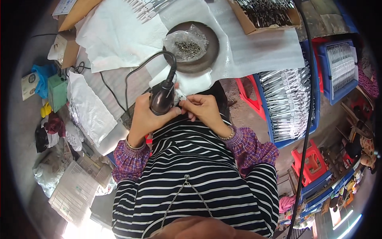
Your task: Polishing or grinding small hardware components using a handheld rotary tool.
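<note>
My left hand (144, 116) wraps around the dark brown body of a corded electric screwdriver (162, 100), held upright with its cable leaving the top; its tip is hidden below. Close beside it, my right hand (206, 110) pinches a small white and silvery metal piece (180, 95) between thumb and fingers. The lower part of that piece is out of sight behind the hands. Just beyond them, a round dark tray (215, 49) on the table carries an open clear plastic bag (175, 40) of small metal screws or pins.
White sheeting (119, 36) covers the table. A cardboard box (274, 27) of metal parts stands at the far right. Blue crates (316, 119) of silvery parts and red stools (310, 161) are to my right. A black cable (305, 139) hangs down there.
</note>
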A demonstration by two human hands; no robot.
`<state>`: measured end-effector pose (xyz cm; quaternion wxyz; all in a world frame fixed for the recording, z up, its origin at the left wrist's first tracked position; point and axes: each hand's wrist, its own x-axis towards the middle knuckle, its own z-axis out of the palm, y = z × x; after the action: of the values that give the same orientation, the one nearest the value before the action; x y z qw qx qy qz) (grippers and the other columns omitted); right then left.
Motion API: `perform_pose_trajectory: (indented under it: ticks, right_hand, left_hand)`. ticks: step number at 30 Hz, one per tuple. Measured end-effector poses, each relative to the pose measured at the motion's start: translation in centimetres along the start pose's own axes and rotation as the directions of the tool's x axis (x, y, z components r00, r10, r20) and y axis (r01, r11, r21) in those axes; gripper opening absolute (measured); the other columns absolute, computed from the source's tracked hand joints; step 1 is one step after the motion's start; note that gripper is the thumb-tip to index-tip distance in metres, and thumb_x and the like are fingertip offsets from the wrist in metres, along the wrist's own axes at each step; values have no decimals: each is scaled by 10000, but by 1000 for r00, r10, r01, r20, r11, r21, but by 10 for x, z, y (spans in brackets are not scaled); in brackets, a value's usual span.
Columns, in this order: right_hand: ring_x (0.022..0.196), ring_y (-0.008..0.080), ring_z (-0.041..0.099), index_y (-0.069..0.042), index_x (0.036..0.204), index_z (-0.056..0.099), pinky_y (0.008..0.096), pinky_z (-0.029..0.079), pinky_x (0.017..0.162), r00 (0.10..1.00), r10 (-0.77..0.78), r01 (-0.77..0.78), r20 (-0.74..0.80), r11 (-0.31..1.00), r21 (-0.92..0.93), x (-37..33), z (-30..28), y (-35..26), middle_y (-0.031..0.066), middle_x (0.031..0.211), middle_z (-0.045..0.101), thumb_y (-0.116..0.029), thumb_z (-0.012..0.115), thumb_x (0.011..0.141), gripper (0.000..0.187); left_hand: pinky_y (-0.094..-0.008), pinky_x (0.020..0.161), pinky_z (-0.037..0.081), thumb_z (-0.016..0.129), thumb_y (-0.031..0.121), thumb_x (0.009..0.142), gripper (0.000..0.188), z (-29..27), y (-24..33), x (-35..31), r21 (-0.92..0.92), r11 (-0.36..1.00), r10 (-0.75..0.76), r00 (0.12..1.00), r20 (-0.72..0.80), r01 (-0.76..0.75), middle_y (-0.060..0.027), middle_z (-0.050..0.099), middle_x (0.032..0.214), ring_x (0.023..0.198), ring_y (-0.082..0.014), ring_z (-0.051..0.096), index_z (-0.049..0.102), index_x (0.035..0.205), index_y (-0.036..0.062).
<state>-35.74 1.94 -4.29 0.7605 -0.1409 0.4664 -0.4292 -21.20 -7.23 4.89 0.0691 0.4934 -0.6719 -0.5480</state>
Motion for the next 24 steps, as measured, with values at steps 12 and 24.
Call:
perform_pose_trajectory:
  ticks: [12, 24]
  right_hand:
    - [492, 2, 414, 12, 814, 664, 147, 294, 424, 1000, 4, -3, -4, 991, 131, -8, -1, -1, 4, 664, 611, -150, 647, 856, 169]
    - [459, 17, 398, 14, 739, 648, 168, 284, 408, 1000, 29, -30, 9, 989, 143, -5, -3, 4, -16, 580, 535, -156, 634, 863, 211]
  left_hand:
    - [-246, 630, 461, 777, 117, 641, 453, 5, 4, -5, 37, 999, 21, 999, -37, -20, -58, 644, 791, 665, -98, 574, 625, 1057, 24]
    - [-412, 599, 505, 756, 199, 761, 516, -13, 23, -19, -345, 456, 829, 533, -171, -820, -142, 583, 779, 676, -282, 614, 408, 1107, 40]
